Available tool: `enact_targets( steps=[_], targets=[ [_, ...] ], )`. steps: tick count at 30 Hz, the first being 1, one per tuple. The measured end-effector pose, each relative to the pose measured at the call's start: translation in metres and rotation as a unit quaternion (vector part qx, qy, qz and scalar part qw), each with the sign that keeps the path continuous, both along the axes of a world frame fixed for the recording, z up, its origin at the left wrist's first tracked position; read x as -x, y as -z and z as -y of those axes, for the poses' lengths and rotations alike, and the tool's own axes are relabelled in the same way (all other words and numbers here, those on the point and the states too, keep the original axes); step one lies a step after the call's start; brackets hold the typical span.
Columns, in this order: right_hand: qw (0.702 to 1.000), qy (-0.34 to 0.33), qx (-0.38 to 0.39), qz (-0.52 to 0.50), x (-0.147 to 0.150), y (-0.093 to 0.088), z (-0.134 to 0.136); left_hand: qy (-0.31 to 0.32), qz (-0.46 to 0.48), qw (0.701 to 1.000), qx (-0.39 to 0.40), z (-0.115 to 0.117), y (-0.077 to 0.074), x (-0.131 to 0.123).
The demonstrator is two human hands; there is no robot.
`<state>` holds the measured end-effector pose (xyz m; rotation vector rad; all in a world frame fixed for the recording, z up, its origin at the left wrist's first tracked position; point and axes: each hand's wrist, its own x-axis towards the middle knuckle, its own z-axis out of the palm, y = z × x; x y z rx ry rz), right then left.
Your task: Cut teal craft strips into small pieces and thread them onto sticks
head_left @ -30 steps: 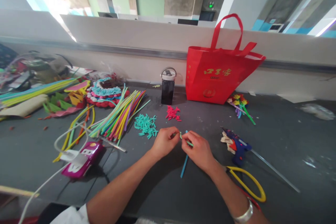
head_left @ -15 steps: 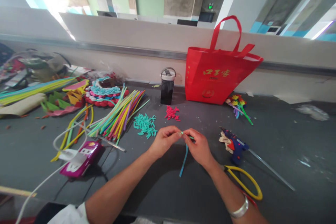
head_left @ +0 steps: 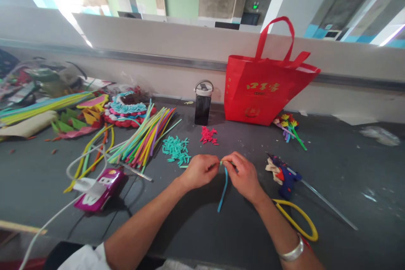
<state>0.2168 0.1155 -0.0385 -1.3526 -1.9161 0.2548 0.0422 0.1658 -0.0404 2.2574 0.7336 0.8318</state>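
My left hand (head_left: 201,172) is closed in a pinch on a thin green pipe cleaner (head_left: 222,163). Facing it, my right hand (head_left: 243,175) pinches the same stem close by, the fingertips of both hands almost touching. From that point a blue pipe cleaner (head_left: 223,194) hangs down towards the dark table. A light green end (head_left: 184,166) shows just left of my left hand; its link to the held stem is hidden. Behind my hands lie a pile of short teal pieces (head_left: 176,150) and a smaller pile of red pieces (head_left: 208,135).
A bundle of coloured pipe cleaners (head_left: 147,137) lies left, behind a purple power strip (head_left: 99,190). On the right are a glue gun (head_left: 287,179) and yellow-handled scissors (head_left: 311,223). A bottle (head_left: 202,107) and a red bag (head_left: 259,93) stand at the back.
My left fingers have curled further inward, and a light green end now shows beside that hand. My right hand stays pinched nearby. The view has shifted slightly.
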Motion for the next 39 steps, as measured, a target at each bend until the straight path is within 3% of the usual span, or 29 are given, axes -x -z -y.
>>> enact_targets(
  steps=[4,9,16,21,25,29,35,39],
  targets=[
    [0.998,0.008,0.017,-0.066,-0.001,0.001,-0.004,0.041,0.073,0.991,0.101,0.005,-0.003,-0.001],
    [0.993,0.008,0.044,-0.105,0.006,0.009,-0.006,-0.029,0.172,0.964,0.199,0.005,0.002,-0.005],
    [0.999,-0.002,0.038,-0.03,0.01,0.014,-0.001,-0.11,0.091,0.986,0.09,-0.001,0.005,-0.005],
    [1.0,0.0,0.015,0.01,0.006,0.009,-0.001,-0.073,0.01,0.997,0.011,-0.005,0.008,-0.001],
    [1.0,0.001,0.005,0.003,0.002,0.002,-0.002,-0.002,-0.007,1.0,-0.004,-0.004,0.004,0.001],
    [0.996,0.003,0.029,-0.082,0.0,-0.001,-0.003,0.041,0.07,0.992,0.098,0.001,-0.005,0.001],
    [0.984,0.007,0.087,-0.154,0.005,0.004,-0.004,-0.013,0.197,0.943,0.267,0.002,0.0,-0.002],
    [0.988,0.024,0.065,-0.139,0.007,0.005,-0.004,-0.026,0.193,0.922,0.336,-0.001,0.003,-0.003]
  ],
)
